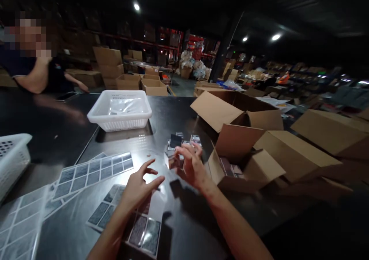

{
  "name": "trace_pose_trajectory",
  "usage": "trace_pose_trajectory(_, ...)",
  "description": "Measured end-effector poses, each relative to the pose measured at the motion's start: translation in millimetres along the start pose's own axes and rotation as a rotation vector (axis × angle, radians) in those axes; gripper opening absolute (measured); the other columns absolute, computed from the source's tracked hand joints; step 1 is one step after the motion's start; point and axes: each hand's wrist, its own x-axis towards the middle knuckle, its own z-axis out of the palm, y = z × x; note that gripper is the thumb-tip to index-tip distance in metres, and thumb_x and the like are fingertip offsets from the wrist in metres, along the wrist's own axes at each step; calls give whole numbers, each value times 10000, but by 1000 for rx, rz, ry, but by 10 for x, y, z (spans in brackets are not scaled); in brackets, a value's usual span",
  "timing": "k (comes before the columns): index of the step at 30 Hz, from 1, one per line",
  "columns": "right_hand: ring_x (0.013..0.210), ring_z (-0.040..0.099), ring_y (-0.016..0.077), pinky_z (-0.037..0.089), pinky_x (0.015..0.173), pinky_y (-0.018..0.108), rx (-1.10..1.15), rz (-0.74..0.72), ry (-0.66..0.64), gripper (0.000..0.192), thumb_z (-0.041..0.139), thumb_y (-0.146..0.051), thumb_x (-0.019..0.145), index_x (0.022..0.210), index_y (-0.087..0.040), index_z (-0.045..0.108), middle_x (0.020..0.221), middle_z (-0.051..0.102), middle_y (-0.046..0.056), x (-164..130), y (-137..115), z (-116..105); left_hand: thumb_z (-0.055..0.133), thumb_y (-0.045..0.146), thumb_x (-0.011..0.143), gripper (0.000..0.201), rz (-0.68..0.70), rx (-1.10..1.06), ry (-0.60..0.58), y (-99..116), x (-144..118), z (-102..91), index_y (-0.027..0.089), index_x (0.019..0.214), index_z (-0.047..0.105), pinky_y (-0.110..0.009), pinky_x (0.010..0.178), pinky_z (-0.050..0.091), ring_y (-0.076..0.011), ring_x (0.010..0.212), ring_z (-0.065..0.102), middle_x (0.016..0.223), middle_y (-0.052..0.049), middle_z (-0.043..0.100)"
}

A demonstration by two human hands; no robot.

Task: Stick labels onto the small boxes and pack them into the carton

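Fingers first: left hand (140,187) spread wide and empty, hovering just over a label sheet (138,225); right hand (192,168) curled lightly on a small box (172,161), low over the black bench (72,129). Working down by size: keep clear of the open carton (248,167) just right of that hand, with more packs inside. Leave the white basket (121,110) well back. Probably best to hold the small box square and still, near the loose pile of boxes (186,140), and to lift any label by one corner, slowly, avoiding creases.
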Motion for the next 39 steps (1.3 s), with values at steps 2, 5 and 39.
trace_pose_trajectory(2, 1162, 580, 235, 278, 1139, 535, 52, -139, 148, 658, 574, -46, 788, 1380, -243, 367, 1005, 682, 29, -138, -238, 33, 764, 512, 643, 795, 17, -56, -17, 47, -31, 34, 181, 1342, 579, -255, 466, 337, -72, 416, 417, 1017, -71, 729)
trace_pose_trajectory(5, 1253, 527, 251, 370, 1106, 506, 207, -124, 160, 555, 667, -131, 833, 1322, -245, 431, 1167, 620, 83, -280, -379, -27, 779, 410, 645, 625, 95, -84, -17, 81, -58, 62, 165, 1208, 667, -218, 442, 279, -50, 437, 367, 889, -32, 712)
trace_pose_trajectory(39, 914, 680, 185, 557, 798, 312, 1203, 1036, -50, 564, 836, -293, 680, 1067, -257, 426, 720, 638, -57, -347, -351, -297, 654, 213, 759, 444, 604, 253, 16, -26, -213, 192, 241, 1200, 697, -337, 901, 594, -245, 1061, 721, 1206, -68, 740)
